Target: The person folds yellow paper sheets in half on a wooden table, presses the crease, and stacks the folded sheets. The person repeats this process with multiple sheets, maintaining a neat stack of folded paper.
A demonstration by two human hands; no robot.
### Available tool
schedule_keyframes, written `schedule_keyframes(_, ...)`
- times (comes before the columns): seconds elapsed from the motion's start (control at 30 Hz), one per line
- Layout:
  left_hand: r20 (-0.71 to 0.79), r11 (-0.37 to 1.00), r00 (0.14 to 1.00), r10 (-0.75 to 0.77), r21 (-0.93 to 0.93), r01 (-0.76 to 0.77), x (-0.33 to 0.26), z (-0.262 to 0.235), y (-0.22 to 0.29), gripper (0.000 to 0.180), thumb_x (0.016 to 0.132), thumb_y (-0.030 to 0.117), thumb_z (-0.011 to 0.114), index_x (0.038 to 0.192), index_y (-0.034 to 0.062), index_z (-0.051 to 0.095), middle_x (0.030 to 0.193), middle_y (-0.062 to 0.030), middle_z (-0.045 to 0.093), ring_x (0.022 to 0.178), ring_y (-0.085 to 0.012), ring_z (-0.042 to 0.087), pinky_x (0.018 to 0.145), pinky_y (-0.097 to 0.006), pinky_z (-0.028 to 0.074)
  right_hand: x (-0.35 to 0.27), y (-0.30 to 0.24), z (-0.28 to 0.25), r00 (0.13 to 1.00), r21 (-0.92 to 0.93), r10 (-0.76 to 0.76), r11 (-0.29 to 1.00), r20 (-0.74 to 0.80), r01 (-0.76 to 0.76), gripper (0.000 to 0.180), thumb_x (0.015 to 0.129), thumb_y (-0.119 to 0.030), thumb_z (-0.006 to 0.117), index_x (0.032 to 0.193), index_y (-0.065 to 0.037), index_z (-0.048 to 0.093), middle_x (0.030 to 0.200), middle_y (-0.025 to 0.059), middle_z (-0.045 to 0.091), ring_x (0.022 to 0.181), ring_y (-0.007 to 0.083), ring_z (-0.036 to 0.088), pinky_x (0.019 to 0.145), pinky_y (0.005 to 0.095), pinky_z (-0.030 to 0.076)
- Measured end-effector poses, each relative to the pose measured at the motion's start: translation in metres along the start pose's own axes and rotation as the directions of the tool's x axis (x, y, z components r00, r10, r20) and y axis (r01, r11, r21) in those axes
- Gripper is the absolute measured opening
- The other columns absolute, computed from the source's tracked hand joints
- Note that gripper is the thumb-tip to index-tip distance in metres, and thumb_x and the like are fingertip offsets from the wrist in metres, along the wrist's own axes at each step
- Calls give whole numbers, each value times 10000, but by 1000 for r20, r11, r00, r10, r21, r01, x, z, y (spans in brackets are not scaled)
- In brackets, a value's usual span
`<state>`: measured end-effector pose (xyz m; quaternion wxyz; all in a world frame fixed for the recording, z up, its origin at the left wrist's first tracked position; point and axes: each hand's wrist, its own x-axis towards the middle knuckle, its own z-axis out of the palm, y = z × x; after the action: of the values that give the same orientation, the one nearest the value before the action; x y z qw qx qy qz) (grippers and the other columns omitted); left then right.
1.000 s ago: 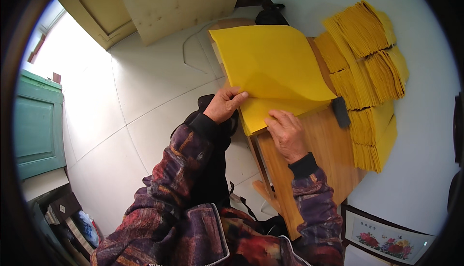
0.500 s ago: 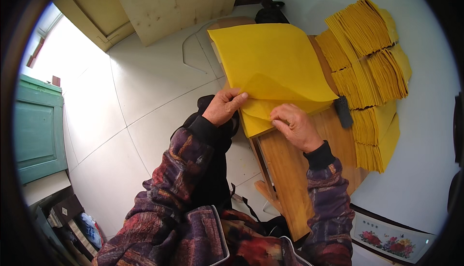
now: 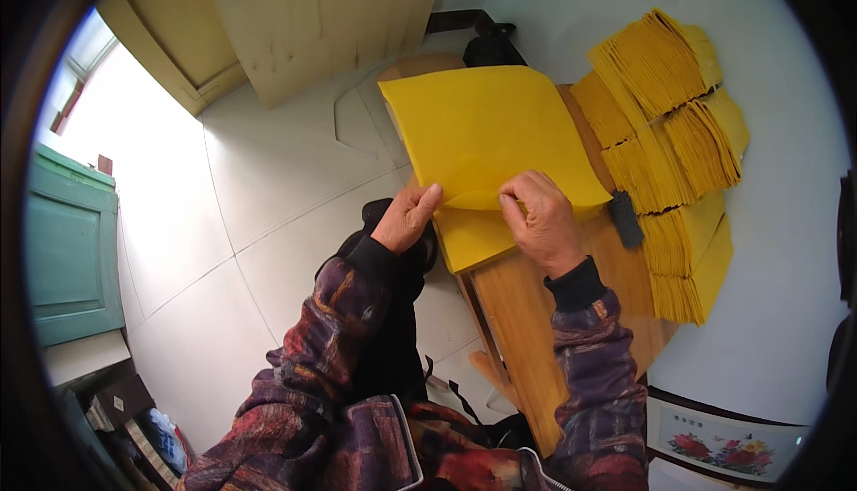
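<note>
A pile of large yellow paper sheets lies on a wooden bench. The near edge of its top sheet is lifted and curled back a little, with more yellow showing below it. At the pile's left edge, my left hand pinches the sheet between thumb and fingers. My right hand is closed on the lifted near edge, the thumb facing left. Just off the pile's right corner sits a dark grey block, perhaps a sponge or stone.
Several bundles of folded yellow paper are stacked against the wall on the right. A black bag-like object is behind the pile. Left of the bench is a tiled floor, with a green cabinet beyond. A framed flower picture stands lower right.
The raised flap of the top sheet has come down flatter and farther back. My right hand has moved slightly away from me along the edge; my left hand still grips the side.
</note>
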<state>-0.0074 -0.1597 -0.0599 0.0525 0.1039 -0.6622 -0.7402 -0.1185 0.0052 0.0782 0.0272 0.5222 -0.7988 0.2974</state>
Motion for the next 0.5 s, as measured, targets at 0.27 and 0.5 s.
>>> schedule_keyframes(0.27, -31, 961, 998, 58, -271, -64, -3, 12, 10, 297, 928, 238, 602, 1060, -26, 637, 949, -14, 658, 885, -97, 577, 812, -254, 461, 16, 4, 17, 989, -103, 19, 994, -145, -34, 42, 814, -67, 610, 807, -50, 572, 789, 109, 579, 783, 315, 567, 707, 395, 458)
schedule_keyframes(0.5, -77, 954, 997, 29, -296, -50, 1, 12, 1, 308, 929, 246, 611, 1020, -46, 643, 908, -2, 647, 847, -80, 556, 763, -237, 452, -28, -1, 1, 938, -186, 22, 978, -346, -91, 143, 814, -15, 598, 957, -7, 600, 954, 145, 604, 914, 327, 564, 792, 388, 456)
